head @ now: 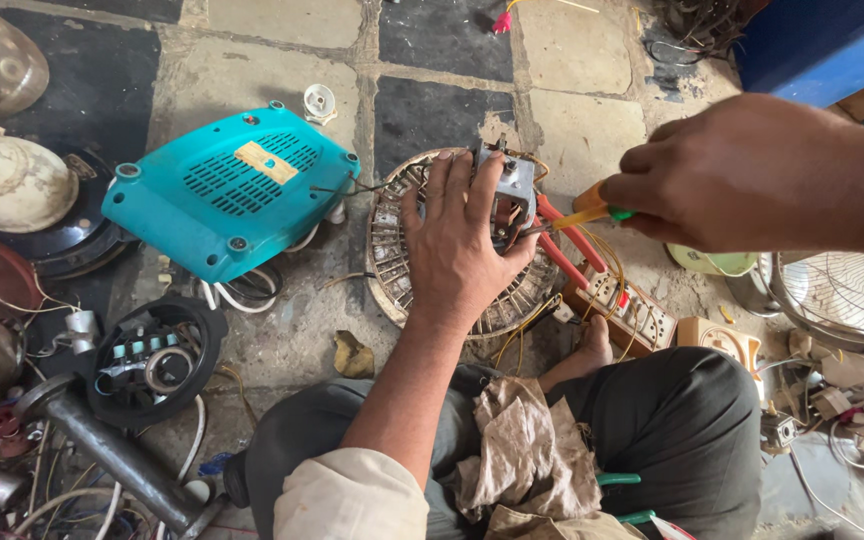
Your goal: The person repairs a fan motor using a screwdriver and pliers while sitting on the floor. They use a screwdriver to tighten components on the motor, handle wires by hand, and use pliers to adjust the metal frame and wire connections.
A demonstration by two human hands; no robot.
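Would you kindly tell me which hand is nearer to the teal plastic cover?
Left. The left hand rests on the round stator just right of the teal cover; the right hand is farther right.

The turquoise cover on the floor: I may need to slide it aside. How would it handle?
The turquoise cover looks like a thin, vented plastic shell, so probably light and stiff. It rests tilted on white wires, so a push may rock it or drag them along.

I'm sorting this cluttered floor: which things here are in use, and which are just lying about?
In use:
left hand pressing the round ribbed metal motor core
grey metal switch block on the core
right hand holding the yellow-handled screwdriver

Lying about:
turquoise plastic vented cover
black round coil housing
wire fan guard
crumpled beige rag
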